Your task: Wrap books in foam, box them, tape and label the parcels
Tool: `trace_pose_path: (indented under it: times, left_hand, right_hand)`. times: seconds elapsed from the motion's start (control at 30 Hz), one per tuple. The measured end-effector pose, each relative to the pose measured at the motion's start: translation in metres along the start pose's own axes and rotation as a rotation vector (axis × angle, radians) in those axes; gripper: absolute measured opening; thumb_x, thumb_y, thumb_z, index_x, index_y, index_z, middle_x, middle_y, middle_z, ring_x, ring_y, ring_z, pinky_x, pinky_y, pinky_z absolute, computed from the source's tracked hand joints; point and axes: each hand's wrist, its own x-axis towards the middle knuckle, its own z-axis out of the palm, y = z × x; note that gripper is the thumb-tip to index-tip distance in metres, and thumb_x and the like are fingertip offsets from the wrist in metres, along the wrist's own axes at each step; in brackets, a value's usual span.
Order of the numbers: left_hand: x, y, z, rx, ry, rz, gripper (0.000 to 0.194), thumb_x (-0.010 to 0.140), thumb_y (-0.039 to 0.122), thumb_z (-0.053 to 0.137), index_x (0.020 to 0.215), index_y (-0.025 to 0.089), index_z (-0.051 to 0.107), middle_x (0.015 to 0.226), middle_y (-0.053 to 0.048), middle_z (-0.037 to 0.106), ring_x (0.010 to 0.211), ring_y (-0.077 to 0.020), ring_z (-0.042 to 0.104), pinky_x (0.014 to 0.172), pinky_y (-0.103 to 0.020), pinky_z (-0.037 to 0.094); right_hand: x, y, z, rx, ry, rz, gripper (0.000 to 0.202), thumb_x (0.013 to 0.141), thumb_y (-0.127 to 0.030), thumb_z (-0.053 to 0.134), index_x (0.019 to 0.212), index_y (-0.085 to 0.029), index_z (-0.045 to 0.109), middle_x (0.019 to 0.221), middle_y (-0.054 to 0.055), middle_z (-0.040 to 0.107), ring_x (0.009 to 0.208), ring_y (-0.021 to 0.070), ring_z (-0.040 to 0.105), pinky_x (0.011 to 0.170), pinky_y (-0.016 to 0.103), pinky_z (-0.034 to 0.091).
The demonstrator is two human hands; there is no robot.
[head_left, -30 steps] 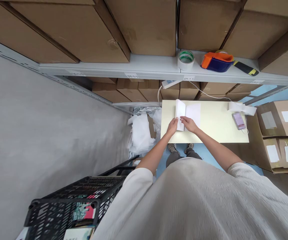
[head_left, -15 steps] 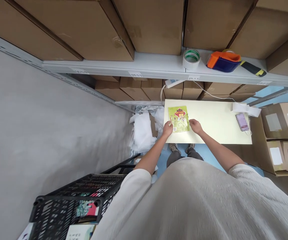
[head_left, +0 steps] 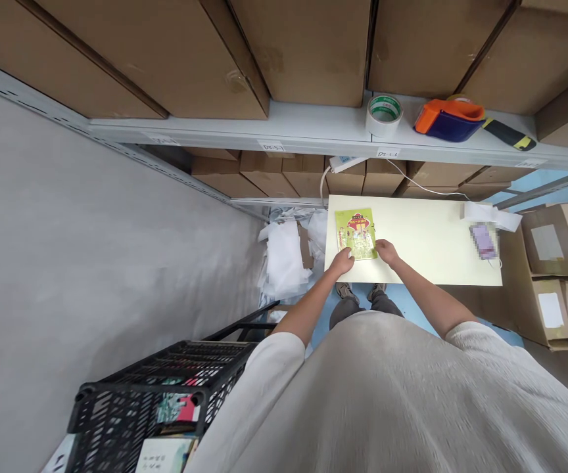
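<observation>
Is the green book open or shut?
Shut. The green book shows its picture cover facing up, with no inside pages spread out. The left hand is at its bottom edge, the right hand at its right edge.

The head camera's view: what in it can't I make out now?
All in the head view:
Green book: pages hidden by its closed cover; smallest cover print too small.
Left hand: whether fingers reach under the book, hidden by the hand itself.
Purple object: what it is, blurred into blocks.
Black crate: lower part, cut off by the bottom edge.
</observation>
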Motion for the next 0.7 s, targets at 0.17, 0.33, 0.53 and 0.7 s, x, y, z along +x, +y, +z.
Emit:
trace_pose_path:
  times: [0.17, 0.33, 0.53, 0.7]
  left_hand:
    - [-0.001, -0.004, 0.002, 0.04, -0.028, -0.006, 0.066, 0.101, 0.028, 0.06, 0.166, 0.017, 0.052, 0.171, -0.013, 0.055, 0.157, -0.0311, 0.055, 0.13, -0.037, 0.043]
    - [-0.001, -0.009, 0.006, 0.023, -0.006, 0.017, 0.066, 0.1, 0.027, 0.062, 0.164, 0.015, 0.053, 0.173, -0.015, 0.053, 0.157, -0.0311, 0.054, 0.13, -0.037, 0.043]
    - [0.001, -0.006, 0.011, -0.146, 0.092, 0.03, 0.045, 0.099, 0.026, 0.064, 0.142, 0.013, 0.072, 0.159, -0.018, 0.065, 0.151, -0.0326, 0.059, 0.129, -0.04, 0.042]
    - [0.014, 0.018, 0.012, -0.597, 0.147, 0.061, 0.032, 0.104, 0.034, 0.061, 0.124, 0.02, 0.081, 0.142, -0.013, 0.077, 0.137, -0.031, 0.069, 0.121, -0.046, 0.051]
  right_hand:
    - [0.002, -0.005, 0.001, 0.039, 0.021, 0.064, 0.045, 0.078, -0.026, 0.073, 0.123, -0.018, 0.07, 0.121, 0.014, 0.079, 0.109, 0.0268, 0.074, 0.093, 0.036, 0.061]
    - [-0.002, -0.009, 0.006, 0.087, -0.027, 0.1, 0.03, 0.077, -0.027, 0.071, 0.106, -0.02, 0.068, 0.11, 0.011, 0.078, 0.093, 0.0222, 0.073, 0.075, 0.031, 0.058]
    - [-0.014, -0.022, 0.013, 0.152, -0.082, 0.04, 0.023, 0.074, -0.028, 0.076, 0.084, -0.025, 0.055, 0.075, 0.0, 0.066, 0.073, 0.0178, 0.063, 0.065, 0.028, 0.051]
    - [-0.026, -0.043, 0.007, 0.209, 0.092, -0.154, 0.021, 0.081, -0.038, 0.068, 0.091, -0.028, 0.052, 0.08, -0.001, 0.068, 0.078, 0.0211, 0.066, 0.069, 0.032, 0.055]
